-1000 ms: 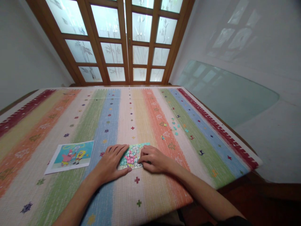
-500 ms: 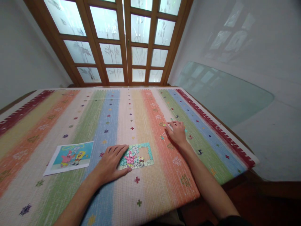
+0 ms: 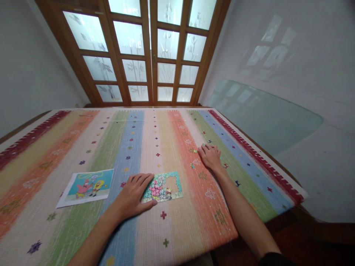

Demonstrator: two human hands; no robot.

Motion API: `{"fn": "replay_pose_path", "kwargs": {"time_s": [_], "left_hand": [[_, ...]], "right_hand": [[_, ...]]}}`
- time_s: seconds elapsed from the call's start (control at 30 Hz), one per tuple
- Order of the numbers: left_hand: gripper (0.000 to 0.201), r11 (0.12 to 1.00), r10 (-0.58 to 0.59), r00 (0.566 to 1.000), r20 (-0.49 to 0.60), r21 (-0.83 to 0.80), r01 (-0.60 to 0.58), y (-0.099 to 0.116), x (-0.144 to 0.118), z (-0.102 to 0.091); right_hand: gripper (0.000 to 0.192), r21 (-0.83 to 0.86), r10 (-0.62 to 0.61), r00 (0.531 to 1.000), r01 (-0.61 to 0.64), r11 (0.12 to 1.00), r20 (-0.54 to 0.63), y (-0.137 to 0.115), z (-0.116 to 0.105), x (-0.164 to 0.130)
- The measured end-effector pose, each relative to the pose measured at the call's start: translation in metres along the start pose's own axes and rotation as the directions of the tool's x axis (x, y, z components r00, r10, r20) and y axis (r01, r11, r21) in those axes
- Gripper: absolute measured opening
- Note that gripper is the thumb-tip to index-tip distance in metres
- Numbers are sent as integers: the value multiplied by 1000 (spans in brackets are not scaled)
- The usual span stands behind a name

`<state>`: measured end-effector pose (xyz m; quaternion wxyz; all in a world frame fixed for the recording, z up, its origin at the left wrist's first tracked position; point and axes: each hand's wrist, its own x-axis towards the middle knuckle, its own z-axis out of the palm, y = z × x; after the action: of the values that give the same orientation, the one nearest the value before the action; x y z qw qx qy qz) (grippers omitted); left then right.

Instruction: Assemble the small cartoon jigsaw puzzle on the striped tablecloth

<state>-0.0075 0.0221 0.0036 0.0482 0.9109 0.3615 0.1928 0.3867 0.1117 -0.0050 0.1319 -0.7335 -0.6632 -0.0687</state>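
One partly assembled jigsaw (image 3: 163, 186) at 6 o'clock. One printed reference picture (image 3: 87, 183) at 8 o'clock. Loose puzzle pieces (image 3: 192, 166) at 4 o'clock, too small to count. Two hands: left hand (image 3: 133, 194), right hand (image 3: 210, 156).

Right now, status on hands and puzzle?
Left hand flat on puzzle edge. Right hand on loose pieces. Puzzle has a gap. Nothing blocking.

White walls (image 3: 291, 48), wood-framed frosted-glass doors (image 3: 149, 55) — daylight reflecting on a leaning glass sheet (image 3: 263, 114).
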Motion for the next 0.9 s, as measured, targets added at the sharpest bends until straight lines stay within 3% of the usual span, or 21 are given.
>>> {"fn": "replay_pose_path", "kwargs": {"time_s": [0.9], "left_hand": [[70, 1000, -21, 999, 35, -2, 22, -2, -1, 3]], "right_hand": [[50, -91, 66, 998, -67, 994, -7, 9, -4, 1]]}}
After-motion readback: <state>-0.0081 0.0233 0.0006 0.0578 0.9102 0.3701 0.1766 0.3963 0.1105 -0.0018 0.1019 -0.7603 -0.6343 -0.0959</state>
